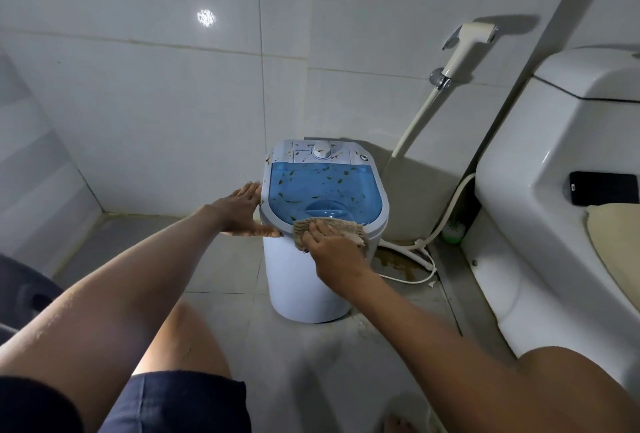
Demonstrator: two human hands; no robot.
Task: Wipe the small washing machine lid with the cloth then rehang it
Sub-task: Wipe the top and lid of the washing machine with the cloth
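Observation:
A small white washing machine (pixel 304 280) stands on the tiled floor against the wall. Its translucent blue lid (pixel 322 186) is speckled with brown and green bits, as is the control panel behind it. My right hand (pixel 330 249) presses a beige cloth (pixel 341 226) onto the near edge of the lid, by the lid's handle recess. My left hand (pixel 242 212) lies flat against the machine's left rim, fingers spread, thumb along the front edge.
A white toilet (pixel 554 190) stands close on the right, a black phone (pixel 604 188) on its ledge. A bidet sprayer (pixel 467 44) hangs on the wall with its hose. White hoses (pixel 422 259) lie on the stained floor behind the machine. My knees are low in view.

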